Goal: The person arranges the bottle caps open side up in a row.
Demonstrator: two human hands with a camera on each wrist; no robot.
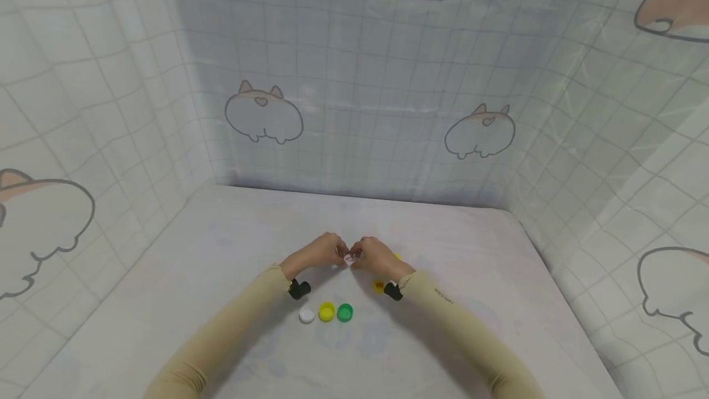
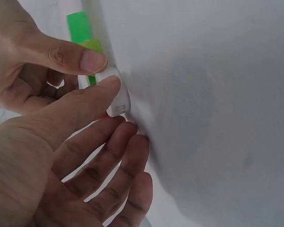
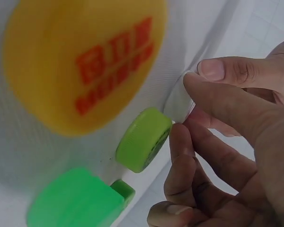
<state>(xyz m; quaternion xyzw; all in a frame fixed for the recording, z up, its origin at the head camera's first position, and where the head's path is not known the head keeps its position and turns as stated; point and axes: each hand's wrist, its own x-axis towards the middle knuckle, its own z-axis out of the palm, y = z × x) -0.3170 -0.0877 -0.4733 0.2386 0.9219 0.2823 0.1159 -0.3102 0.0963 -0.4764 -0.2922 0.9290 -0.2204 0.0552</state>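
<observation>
Both hands meet over the middle of the table around a small white bottle cap (image 2: 119,101) with small dark print. My left hand (image 1: 323,250) pinches it, thumb lying on its face and fingertips at its lower edge. From the other side, my right hand (image 1: 376,256) grips the same cap, its thumb and fingertips right at the rim in the right wrist view. Close by the right hand lie a lime-green cap (image 3: 142,139) and a yellow lid (image 3: 85,61) with red lettering.
Nearer the body, a white cap (image 1: 307,314), a yellow cap (image 1: 327,311) and a green cap (image 1: 345,312) form a row on the pale tabletop (image 1: 221,337). Another yellow piece (image 1: 397,256) shows partly behind the right hand. Patterned cloth walls (image 1: 343,109) surround the table.
</observation>
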